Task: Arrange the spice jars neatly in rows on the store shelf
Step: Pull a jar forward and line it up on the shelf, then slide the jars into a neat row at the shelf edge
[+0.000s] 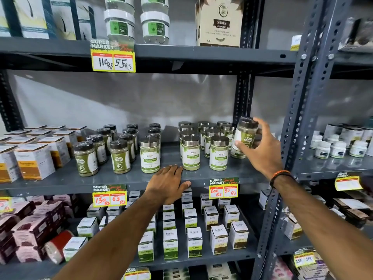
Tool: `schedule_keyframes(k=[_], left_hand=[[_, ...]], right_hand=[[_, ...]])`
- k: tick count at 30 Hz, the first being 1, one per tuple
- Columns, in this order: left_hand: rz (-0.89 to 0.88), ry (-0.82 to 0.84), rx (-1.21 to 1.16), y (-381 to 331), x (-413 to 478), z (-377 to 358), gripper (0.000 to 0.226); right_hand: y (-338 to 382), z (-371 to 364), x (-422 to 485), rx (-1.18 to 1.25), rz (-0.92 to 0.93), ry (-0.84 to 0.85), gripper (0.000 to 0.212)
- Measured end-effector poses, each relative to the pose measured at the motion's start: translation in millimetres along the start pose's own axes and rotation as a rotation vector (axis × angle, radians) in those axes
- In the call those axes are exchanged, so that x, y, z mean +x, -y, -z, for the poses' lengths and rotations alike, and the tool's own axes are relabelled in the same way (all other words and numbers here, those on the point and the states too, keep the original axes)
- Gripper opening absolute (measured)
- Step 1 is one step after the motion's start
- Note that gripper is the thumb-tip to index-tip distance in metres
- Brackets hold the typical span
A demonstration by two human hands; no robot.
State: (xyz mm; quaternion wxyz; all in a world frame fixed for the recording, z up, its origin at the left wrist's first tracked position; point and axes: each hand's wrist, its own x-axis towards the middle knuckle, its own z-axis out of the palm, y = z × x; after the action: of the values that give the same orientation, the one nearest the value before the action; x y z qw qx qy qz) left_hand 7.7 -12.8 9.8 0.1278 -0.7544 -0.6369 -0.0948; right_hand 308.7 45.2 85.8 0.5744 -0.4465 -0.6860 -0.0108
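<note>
The grey metal shelf [129,176] filled the view, and it carried the whole stock! Out on its left stood the turmeric boxes [35,161], packed close together. Next came the dark-lidded jars [113,146], running back in slanted rows toward the rear wall. Then the steel-lidded jars [203,142], green and white labels facing forward, grouped right of centre, with one steel-lidded jar [149,155] standing alone just beside the dark-lidded rows. The left hand [168,183] lay flat on the front lip of the shelf, fingers spread wide, holding nothing, just in front of that lone jar. And the right hand [260,147], an orange and black bracelet [280,177] at its wrist, was up at the right end of the shelf, wrapped around a dark-lidded jar [245,132], tilted and lifted clear of the shelf, just beside the steel-lidded group. Below hung a yellow price tag [223,188], clipped to the shelf edge.
</note>
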Motion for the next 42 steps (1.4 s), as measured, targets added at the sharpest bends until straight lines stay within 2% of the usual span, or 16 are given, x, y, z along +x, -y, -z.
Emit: schedule_keyframes(k=[2, 6, 14, 17, 21, 28, 31, 34, 36, 42], left_hand=[[-0.025, -0.005, -0.008, -0.1, -6.4, 11.4, 0.073], [-0.056, -0.121, 0.002, 12.8, -23.8, 45.3, 0.070], [0.026, -0.328, 0.106, 106.1, -89.9, 100.8, 0.067], [0.101, -0.314, 0.126, 150.9, -120.7, 101.3, 0.067], [0.164, -0.323, 0.142, 200.6, -150.9, 90.7, 0.064], [0.350, -0.147, 0.041, 248.9, -171.8, 50.2, 0.070], [0.375, -0.123, 0.005, 256.2, -165.3, 36.6, 0.076], [0.360, -0.096, 0.017, 263.2, -155.5, 23.4, 0.100], [0.340, -0.069, 0.046, 269.3, -151.0, 15.2, 0.108], [0.317, -0.062, 0.074, 277.9, -147.2, 7.2, 0.099]], right_hand=[[26.7, 3.1, 2.1, 0.037, 0.047, 0.044, 0.089], [81.4, -11.8, -0.3, 0.138, 0.121, 0.140, 0.085], [171.6, -95.7, -34.5, 0.268, 0.170, 0.308, 0.084], [192.4, -130.9, -53.0, 0.333, 0.167, 0.358, 0.083], [204.6, -171.7, -74.6, 0.273, 0.166, 0.378, 0.084], [198.7, -210.9, -96.4, 0.208, 0.101, 0.379, 0.084], [192.2, -219.4, -100.0, 0.194, 0.075, 0.364, 0.087], [189.6, -227.0, -100.6, 0.172, 0.070, 0.342, 0.091], [189.6, -230.6, -101.0, 0.161, 0.105, 0.334, 0.094], [188.6, -238.7, -103.7, 0.175, 0.119, 0.347, 0.105]])
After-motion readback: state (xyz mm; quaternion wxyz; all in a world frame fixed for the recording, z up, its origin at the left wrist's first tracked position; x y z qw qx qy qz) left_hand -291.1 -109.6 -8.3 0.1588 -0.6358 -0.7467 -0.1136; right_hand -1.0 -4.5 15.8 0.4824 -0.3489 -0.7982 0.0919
